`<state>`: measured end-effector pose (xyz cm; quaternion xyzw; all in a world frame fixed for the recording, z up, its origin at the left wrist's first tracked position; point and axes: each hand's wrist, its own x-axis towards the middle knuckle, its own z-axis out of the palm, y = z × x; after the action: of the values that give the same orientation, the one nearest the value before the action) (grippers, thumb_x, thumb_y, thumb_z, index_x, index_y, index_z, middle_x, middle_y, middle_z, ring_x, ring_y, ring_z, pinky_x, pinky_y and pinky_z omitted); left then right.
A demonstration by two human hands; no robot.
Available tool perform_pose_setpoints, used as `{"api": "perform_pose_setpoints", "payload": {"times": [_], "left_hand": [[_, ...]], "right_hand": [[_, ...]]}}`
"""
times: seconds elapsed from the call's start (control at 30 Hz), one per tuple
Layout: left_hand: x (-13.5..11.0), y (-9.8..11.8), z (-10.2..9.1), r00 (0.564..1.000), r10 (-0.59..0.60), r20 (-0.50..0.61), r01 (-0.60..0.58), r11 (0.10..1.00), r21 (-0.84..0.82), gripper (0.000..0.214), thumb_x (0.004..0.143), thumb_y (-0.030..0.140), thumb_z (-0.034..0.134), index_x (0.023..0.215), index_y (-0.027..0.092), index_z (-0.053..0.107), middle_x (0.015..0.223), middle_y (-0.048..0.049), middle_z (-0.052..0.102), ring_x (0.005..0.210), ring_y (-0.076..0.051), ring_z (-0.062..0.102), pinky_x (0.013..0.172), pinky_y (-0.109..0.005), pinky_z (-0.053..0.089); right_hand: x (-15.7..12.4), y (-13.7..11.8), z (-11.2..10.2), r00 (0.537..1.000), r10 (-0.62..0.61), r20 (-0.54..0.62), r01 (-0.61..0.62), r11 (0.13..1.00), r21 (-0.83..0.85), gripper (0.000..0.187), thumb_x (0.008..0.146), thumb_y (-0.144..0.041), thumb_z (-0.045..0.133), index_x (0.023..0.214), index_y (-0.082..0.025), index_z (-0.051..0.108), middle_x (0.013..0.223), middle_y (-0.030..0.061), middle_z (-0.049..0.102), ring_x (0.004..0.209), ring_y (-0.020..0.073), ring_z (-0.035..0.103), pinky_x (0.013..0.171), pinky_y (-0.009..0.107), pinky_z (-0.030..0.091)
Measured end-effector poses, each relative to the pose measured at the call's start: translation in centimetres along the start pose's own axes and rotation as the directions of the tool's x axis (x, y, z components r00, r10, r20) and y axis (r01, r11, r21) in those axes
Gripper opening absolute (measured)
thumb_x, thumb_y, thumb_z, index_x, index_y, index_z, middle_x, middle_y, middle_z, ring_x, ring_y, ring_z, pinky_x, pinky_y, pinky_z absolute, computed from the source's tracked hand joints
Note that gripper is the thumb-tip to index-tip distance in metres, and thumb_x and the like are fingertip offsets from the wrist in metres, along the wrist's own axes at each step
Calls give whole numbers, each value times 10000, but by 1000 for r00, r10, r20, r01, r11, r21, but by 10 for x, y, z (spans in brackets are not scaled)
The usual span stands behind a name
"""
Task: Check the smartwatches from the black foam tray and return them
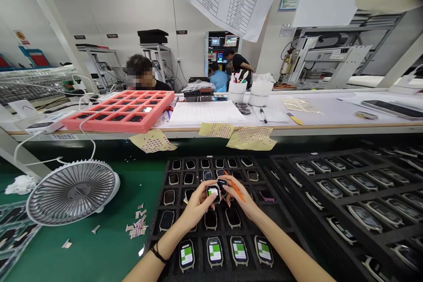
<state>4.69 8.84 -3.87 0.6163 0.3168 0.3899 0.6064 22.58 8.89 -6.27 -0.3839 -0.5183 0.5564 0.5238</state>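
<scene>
My left hand [197, 208] pinches a small smartwatch body [213, 192] with a green-and-white label on its screen, held above a black foam tray [155, 224]. My right hand [238, 198] meets it from the right, fingers closed on a thin orange stick [235, 186] and touching a second dark watch body [222, 183] beside the first. The tray holds several watch bodies in pockets. Those in the nearest row [226, 251] carry green labels, while the farther ones are dark.
A second black tray [346, 194] of watch bodies lies to the right. A white desk fan [71, 191] and paper scraps [137, 224] sit on the green mat to the left. A pink tray [122, 112], papers and white cups [253, 90] stand on the shelf; people work behind it.
</scene>
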Motion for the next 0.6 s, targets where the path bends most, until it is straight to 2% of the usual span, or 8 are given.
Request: {"api": "perform_pose_setpoints", "payload": {"times": [0.33, 0.6], "left_hand": [[2, 0, 0, 1000, 15, -23, -16, 1000, -25, 429, 823, 471, 564, 1129, 174, 523, 776, -26, 599, 544, -100, 508, 460, -201, 352], [1, 4, 2, 1000, 22, -19, -23, 999, -40, 410, 805, 440, 610, 1113, 179, 536, 784, -25, 594, 541, -95, 502, 482, -209, 366]], "right_hand": [[-1, 1, -1, 1000, -13, -3, 13, 1000, -10, 309, 800, -410, 613, 1062, -253, 566, 899, 22, 563, 479, 84, 500, 406, 228, 430], [-1, -1, -1, 1000, -10, 2, 10, 1000, -2, 310, 805, -423, 603, 1057, -249, 560, 838, 18, 576, 507, 111, 532, 416, 234, 435]]}}
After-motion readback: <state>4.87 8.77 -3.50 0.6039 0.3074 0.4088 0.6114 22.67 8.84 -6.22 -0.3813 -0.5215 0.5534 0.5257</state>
